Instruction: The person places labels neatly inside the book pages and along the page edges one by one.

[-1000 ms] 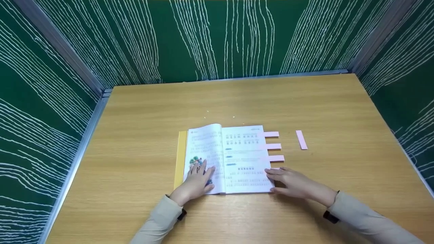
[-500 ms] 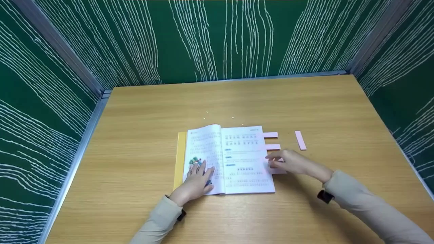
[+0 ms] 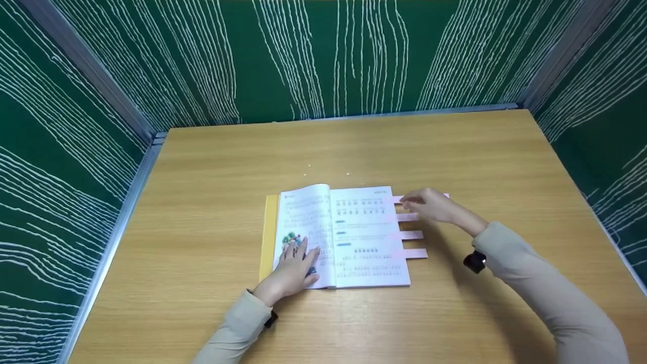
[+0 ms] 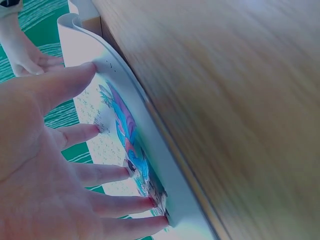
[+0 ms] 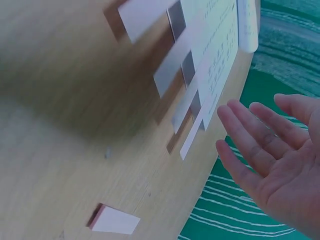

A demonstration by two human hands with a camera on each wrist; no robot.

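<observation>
An open book (image 3: 371, 273) with printed pages lies on the wooden table, its left page carrying a coloured picture (image 4: 127, 130). Spread fingers of my left hand (image 3: 288, 275) rest on that page. Over the book's upper right edge hovers my right hand (image 3: 432, 205), fingers loosely bent and holding nothing in the right wrist view. Several pink paper strips stick out from the right page, among them a middle strip (image 3: 412, 235) and the lowest strip (image 3: 416, 254). The top strip (image 3: 397, 199) is partly behind the right hand. A loose pink strip pad (image 5: 115, 220) lies farther right, mostly hidden in the head view.
A yellow cover or board (image 3: 269, 232) shows under the book's left side. Tiny white scraps (image 3: 348, 174) lie beyond the book on the table (image 3: 202, 212). Green panels with white lines (image 3: 273, 60) enclose the table's back and sides.
My right hand has lifted off the lower right page edge and moved up along the strips to the top one, uncovering the lower strips. The left hand stays in place.
</observation>
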